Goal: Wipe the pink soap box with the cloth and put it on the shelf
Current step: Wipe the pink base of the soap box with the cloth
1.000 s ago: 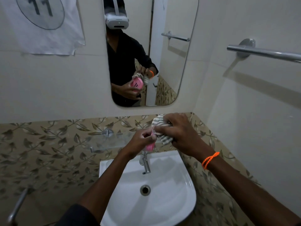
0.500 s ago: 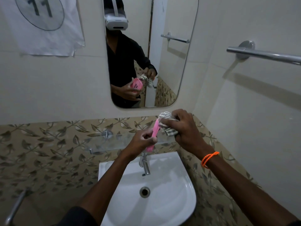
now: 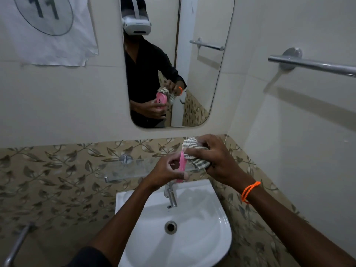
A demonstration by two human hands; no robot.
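The left hand [image 3: 165, 172] grips the pink soap box [image 3: 182, 166] edge-on, just above the tap [image 3: 171, 195] at the far side of the white basin [image 3: 202, 247]. To its right, the right hand [image 3: 215, 160], with an orange band [image 3: 249, 191] at the wrist, clutches a bunched striped cloth [image 3: 194, 157] pressed against the box's upper right side. The glass shelf [image 3: 125, 168] sits on the leaf-patterned wall tiles just beyond and to the left, below the mirror [image 3: 202, 74].

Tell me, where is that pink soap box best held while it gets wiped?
Probably by its lower end, from the left, as the left hand grips it now. The pink soap box stands on edge, thin and upright, so pinching its bottom leaves the upper part free for the cloth that the right hand presses on.
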